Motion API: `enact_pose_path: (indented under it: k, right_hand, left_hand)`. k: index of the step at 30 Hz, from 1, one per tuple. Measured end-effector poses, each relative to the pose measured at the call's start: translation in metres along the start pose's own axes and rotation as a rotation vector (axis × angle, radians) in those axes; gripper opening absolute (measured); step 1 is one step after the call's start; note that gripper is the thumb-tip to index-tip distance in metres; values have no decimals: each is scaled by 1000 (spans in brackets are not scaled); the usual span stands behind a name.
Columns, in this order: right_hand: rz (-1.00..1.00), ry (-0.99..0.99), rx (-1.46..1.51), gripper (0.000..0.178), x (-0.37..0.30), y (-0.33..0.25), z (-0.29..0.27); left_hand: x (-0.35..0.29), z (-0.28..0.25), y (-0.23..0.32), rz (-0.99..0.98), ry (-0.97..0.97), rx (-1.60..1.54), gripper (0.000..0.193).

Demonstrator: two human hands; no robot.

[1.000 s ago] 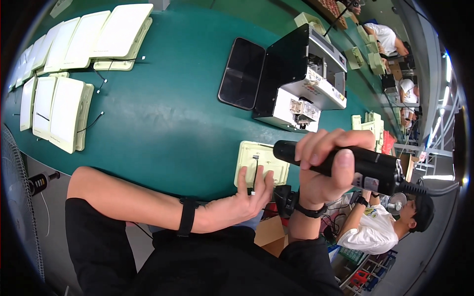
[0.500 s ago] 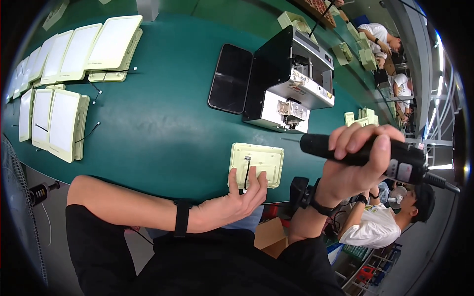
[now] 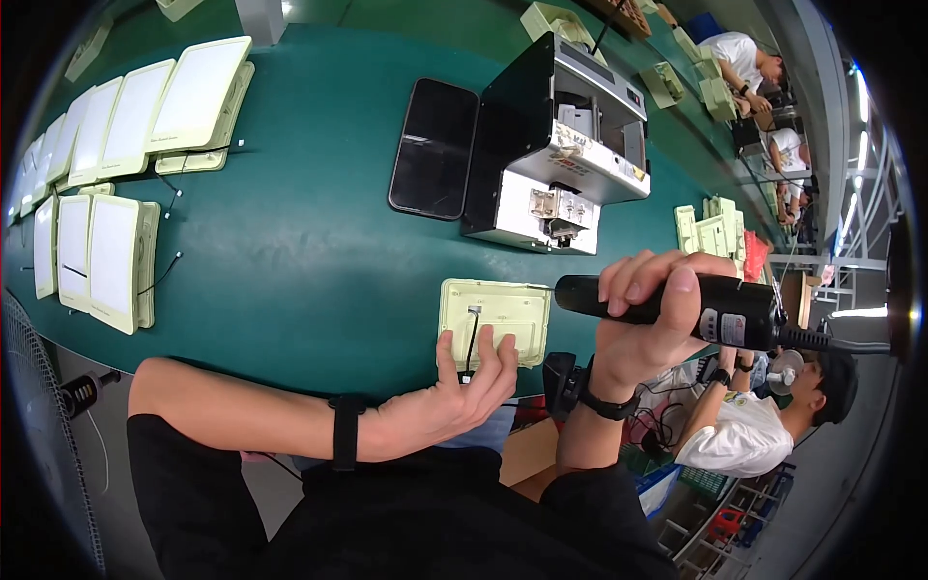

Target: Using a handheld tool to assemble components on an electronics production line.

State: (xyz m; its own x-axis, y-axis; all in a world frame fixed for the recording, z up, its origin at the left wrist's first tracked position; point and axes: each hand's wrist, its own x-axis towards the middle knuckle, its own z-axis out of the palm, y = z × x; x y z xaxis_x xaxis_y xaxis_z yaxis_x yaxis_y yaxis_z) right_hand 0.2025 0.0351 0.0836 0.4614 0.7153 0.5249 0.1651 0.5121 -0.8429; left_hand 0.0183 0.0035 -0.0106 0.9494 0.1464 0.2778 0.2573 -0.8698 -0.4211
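Note:
My right hand (image 3: pixel 650 314) is wrapped round a black electric screwdriver (image 3: pixel 739 307) with a cord at its back end. It lies nearly level, and its thin bit points left to the top right corner of a pale green plastic housing (image 3: pixel 525 322); whether the tip touches cannot be made out. The housing lies flat on the green table, its ribbed side up. Spread fingers of my left hand (image 3: pixel 462 394) rest on its near part, beside a short black cable (image 3: pixel 472 338) with a white plug.
Behind the housing stands a black and silver bench machine (image 3: pixel 556 164), with a dark phone-like slab (image 3: pixel 435 148) beside it. White-faced panels (image 3: pixel 121 256) with cables lean in rows at left. More pale green parts (image 3: pixel 710 230) lie at right. Co-workers (image 3: pixel 744 420) sit beyond the right side.
My right hand has brought the screwdriver left and slightly down, so its bit is now at the housing's corner. My left hand stays on the housing. The whole view has shifted a little.

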Motion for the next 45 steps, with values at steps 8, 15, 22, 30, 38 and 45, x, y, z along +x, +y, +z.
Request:
enact_pose_path:
  k: [8,15,22,30,38,45]
  right_hand:
    - [-7,-16,2,16,-3,3,3]
    - [-99,-22,71,18,11,-40,22]
    - [-132,68,-23,15,38,-41,39]
    - [-30,56,-65,14,-15,-37,-2]
    - [-33,110,-130,14,-25,-28,-35]
    - [-12,103,-84,20,-26,-22,-47]
  left_hand:
    - [-1,-1,0,-1,34,-65,42]
    - [-9,-11,-1,-1,32,-87,36]
    - [-9,-13,-5,28,60,-97,40]
    - [-11,-3,-2,24,63,-81,39]
    - [5,-3,2,37,46,-82,37]
    - [13,-2,0,36,42,-112,42]
